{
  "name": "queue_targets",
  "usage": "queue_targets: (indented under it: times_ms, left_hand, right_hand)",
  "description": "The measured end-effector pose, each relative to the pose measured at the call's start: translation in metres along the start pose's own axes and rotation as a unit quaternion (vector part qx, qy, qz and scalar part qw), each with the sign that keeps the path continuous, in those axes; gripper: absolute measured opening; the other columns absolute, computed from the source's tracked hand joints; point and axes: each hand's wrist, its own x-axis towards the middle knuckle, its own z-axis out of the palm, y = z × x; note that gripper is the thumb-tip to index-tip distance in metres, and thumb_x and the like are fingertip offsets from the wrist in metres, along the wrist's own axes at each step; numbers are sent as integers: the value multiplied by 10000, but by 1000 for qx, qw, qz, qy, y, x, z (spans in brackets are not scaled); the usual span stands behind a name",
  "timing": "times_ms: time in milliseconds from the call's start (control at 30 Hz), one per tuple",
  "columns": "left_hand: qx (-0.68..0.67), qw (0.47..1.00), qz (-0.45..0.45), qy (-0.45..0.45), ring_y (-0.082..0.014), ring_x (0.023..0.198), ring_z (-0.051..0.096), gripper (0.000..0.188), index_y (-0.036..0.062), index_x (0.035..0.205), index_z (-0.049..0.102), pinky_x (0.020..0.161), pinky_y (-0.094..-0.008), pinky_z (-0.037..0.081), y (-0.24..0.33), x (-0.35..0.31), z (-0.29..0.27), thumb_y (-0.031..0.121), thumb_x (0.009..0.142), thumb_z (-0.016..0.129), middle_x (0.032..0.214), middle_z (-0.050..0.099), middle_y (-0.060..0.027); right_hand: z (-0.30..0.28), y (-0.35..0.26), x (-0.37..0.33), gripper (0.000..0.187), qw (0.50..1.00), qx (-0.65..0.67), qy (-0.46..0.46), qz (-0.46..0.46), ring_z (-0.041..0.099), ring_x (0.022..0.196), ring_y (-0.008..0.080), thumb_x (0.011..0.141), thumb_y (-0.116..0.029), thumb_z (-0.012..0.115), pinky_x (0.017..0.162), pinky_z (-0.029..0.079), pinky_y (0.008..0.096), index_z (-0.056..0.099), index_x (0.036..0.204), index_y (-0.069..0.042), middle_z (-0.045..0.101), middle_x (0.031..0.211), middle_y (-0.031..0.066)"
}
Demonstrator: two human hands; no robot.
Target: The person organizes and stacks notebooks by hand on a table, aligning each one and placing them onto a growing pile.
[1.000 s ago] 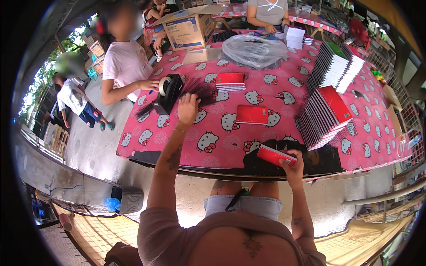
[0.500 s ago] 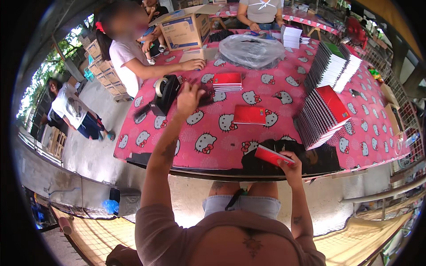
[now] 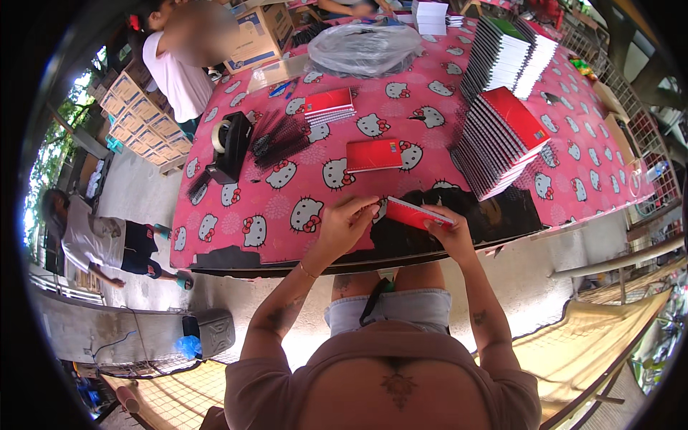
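Observation:
My right hand (image 3: 450, 231) grips a small red notebook (image 3: 412, 213) by its right end, just above the table's front edge. Close to the notebook's left end is my left hand (image 3: 349, 221), thumb and fingers pinched together; whatever they hold is too small to make out. Another red notebook (image 3: 374, 155) lies flat farther in. Behind it sits a short stack of red notebooks (image 3: 330, 106). To the left, a loose pile of black spiral binding coils (image 3: 278, 142) rests beside a black tape dispenser (image 3: 231, 149).
A tall leaning stack of red spiral notebooks (image 3: 505, 143) stands at right, with green-covered ones (image 3: 502, 61) behind. A clear plastic bag (image 3: 365, 49) and a cardboard box (image 3: 258, 37) occupy the back. A person (image 3: 172, 68) in a pale shirt stands at the far left corner.
My left hand has come back from beside the coils to the held notebook, its fingers now pinched. The right hand keeps the notebook. The person at left has drawn their hand off the table.

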Motion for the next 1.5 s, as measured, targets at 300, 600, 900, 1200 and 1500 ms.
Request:
queue_targets:
  times_ms: [300, 600, 900, 1200, 1500]
  left_hand:
    - [36, 998, 43, 11, -183, 734, 679, 196, 18, 1045, 697, 611, -275, 528, -13, 5, 7, 18, 854, 738, 907, 679, -99]
    - [34, 996, 79, 26, -242, 714, 666, 190, 29, 1022, 673, 594, -313, 542, -12, 10, 10, 18, 842, 734, 886, 628, -105]
    - [48, 996, 71, -17, -207, 716, 644, 180, 23, 1022, 649, 637, -312, 530, -4, 17, 6, 38, 862, 731, 895, 581, -89]
    - [75, 983, 92, -142, -269, 782, 668, 201, 62, 1072, 668, 690, -377, 523, 1, 34, 3, 185, 916, 692, 883, 624, -102]
    - [308, 931, 139, -136, -308, 1116, 575, 560, 56, 1301, 581, 869, -479, 462, 18, 33, 7, 400, 873, 687, 1273, 555, -150]
  right_hand:
    - [-4, 3, 1, 280, 1000, 10, -9, 15, 575, 845, 44, 918, -42, 688, 734, 480, 205, 678, 1196, -11, 670, 1010, 3]
    - [-5, 3, 1, 286, 1000, 5, -15, 6, 582, 851, 50, 921, -40, 683, 737, 490, 210, 671, 1205, -12, 673, 1021, 7]
    - [-6, 5, 0, 269, 1000, 10, -25, -2, 576, 831, 43, 934, -30, 668, 709, 484, 204, 671, 1203, -19, 671, 1014, 2]
    - [-7, 0, -2, 256, 1000, 6, -28, -10, 581, 801, 52, 932, -27, 668, 688, 481, 207, 681, 1187, -12, 669, 1003, 13]
    - [2, -8, -9, 263, 997, -44, 16, -65, 608, 892, 92, 930, -75, 682, 777, 499, 244, 678, 1180, 5, 695, 1018, 53]
